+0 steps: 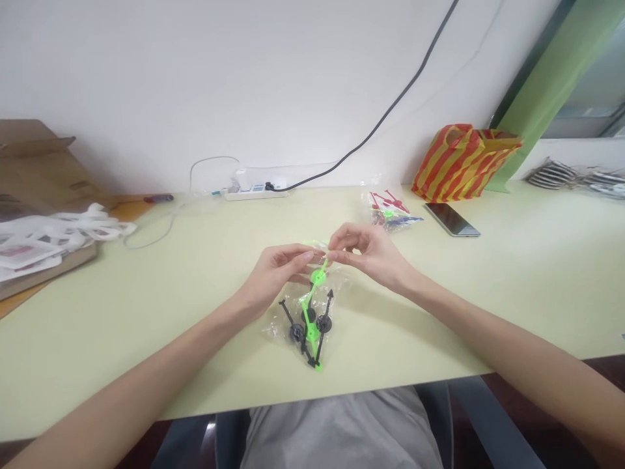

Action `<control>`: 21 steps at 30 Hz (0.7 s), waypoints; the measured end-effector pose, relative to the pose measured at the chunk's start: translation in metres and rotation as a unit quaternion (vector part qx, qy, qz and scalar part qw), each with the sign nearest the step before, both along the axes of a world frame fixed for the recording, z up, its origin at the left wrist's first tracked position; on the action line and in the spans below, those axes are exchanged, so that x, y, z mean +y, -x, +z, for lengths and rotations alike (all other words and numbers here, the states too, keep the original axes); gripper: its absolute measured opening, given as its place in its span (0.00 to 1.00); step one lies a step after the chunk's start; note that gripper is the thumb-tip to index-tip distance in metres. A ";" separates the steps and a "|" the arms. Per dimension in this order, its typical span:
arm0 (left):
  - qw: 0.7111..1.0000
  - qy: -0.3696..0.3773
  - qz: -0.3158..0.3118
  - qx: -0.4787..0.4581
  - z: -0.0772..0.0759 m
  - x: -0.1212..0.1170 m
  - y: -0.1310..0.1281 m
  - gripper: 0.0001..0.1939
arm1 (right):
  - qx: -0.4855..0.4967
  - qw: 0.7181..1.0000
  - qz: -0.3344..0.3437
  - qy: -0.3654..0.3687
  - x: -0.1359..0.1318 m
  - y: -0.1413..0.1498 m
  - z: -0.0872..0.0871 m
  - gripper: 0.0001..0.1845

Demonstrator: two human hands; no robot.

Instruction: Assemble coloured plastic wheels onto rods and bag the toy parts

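Observation:
A clear plastic bag (pixel 288 311) hangs between my hands above the near part of the table. Inside it show several black arrow-shaped spinners (pixel 324 324) and bright green ones (pixel 311 331). My left hand (pixel 283 264) pinches the bag's upper edge between thumb and fingers. Close beside it, my right hand (pixel 368 253) pinches at the top of the bag, by the tip of a green arrow spinner (pixel 318 277). Whether the right fingertips hold the plastic or the spinner's tip I cannot tell.
Behind my right hand lies another clear bag of red, green and blue spinners (pixel 390 210). A phone (pixel 452 219) and a red-and-yellow striped bag (pixel 463 163) are at the right. A power strip (pixel 256 190) sits by the wall. Cardboard boxes (pixel 43 163) and white strips (pixel 63 228) stand left.

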State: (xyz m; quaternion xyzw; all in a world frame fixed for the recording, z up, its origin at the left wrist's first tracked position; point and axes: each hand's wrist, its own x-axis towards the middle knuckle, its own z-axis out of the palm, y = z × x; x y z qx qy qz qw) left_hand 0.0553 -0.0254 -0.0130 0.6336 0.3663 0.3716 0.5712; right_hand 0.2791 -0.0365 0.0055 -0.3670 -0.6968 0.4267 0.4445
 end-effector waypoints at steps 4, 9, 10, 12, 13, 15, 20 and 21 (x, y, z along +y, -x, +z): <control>1.000 -0.005 0.000 0.008 0.000 -0.002 -0.001 0.19 | 0.028 1.000 -0.006 0.011 -0.003 0.002 0.001 0.20; 1.000 -0.006 -0.001 0.014 -0.001 -0.002 -0.001 0.18 | 0.036 0.999 -0.024 -0.002 -0.005 0.005 -0.001 0.20; 1.000 -0.006 -0.001 0.017 -0.001 -0.002 -0.001 0.18 | 0.039 0.999 -0.032 -0.005 -0.005 0.005 -0.001 0.20; 1.000 -0.005 -0.004 0.022 -0.001 -0.002 -0.001 0.17 | 0.034 0.998 -0.045 -0.014 -0.006 0.005 -0.001 0.21; 1.000 -0.006 -0.006 0.022 -0.001 -0.002 -0.001 0.17 | 0.025 0.998 -0.046 -0.021 -0.006 0.005 -0.001 0.21; 1.000 -0.008 -0.008 0.017 0.000 -0.002 -0.001 0.17 | 0.013 0.999 -0.036 -0.027 -0.007 0.005 0.001 0.20; 0.999 0.016 -0.046 -0.007 0.000 -0.003 0.000 0.20 | 0.029 0.997 -0.060 -0.046 -0.006 0.005 0.000 0.19; 0.998 0.021 -0.059 -0.007 0.000 -0.003 0.000 0.20 | 0.031 0.996 -0.066 -0.051 -0.006 0.005 -0.001 0.19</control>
